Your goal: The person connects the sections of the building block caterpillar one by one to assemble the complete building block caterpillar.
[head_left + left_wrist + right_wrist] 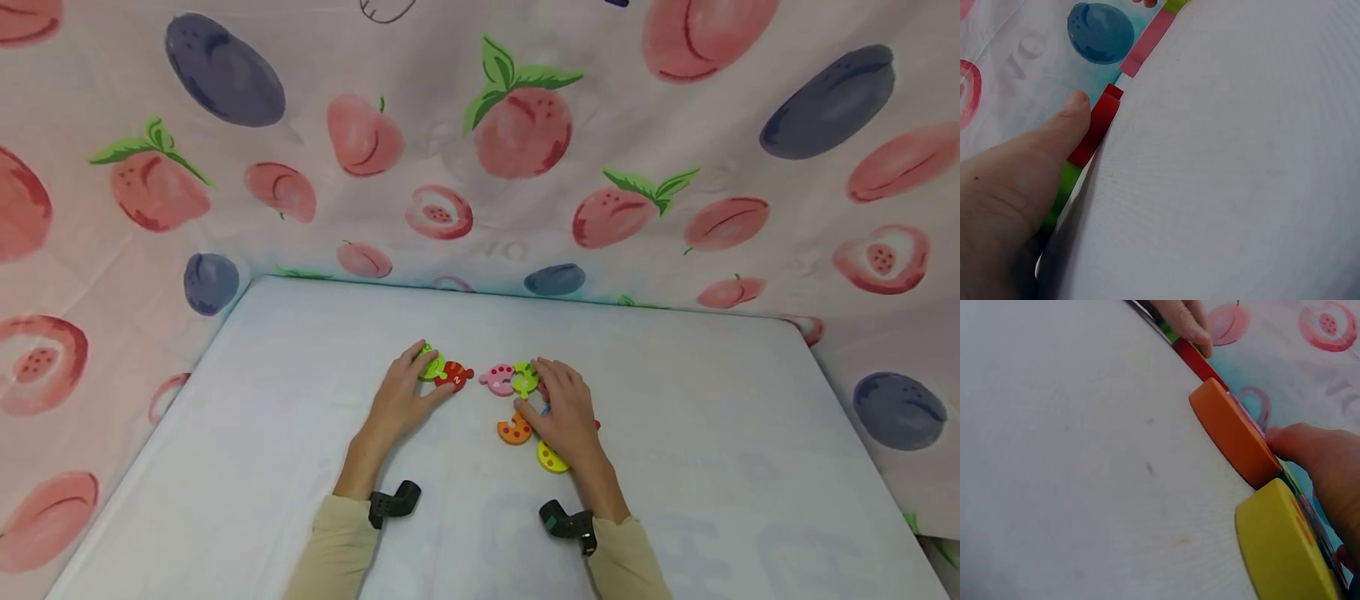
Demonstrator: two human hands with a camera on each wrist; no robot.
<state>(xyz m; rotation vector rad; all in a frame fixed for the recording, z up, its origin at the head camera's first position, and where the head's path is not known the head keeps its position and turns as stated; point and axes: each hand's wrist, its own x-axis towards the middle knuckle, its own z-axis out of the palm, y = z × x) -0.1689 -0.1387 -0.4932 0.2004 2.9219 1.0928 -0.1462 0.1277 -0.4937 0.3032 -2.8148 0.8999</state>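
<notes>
My left hand spans a joined pair of flat wooden puzzle pieces. Its fingers lie at the green piece, and its thumb is against the red piece, marked with a 2. To the right, my right hand holds a light-green piece between fingertips and thumb. That piece joins a pink piece, whose knob points toward the red one across a small gap. Under the right hand lie an orange piece and a yellow piece; the palm partly hides other pieces, one blue.
All the pieces lie on a white-covered table. Behind it hangs a fruit-print cloth, meeting the table's back edge. Black wrist cameras sit at both cuffs.
</notes>
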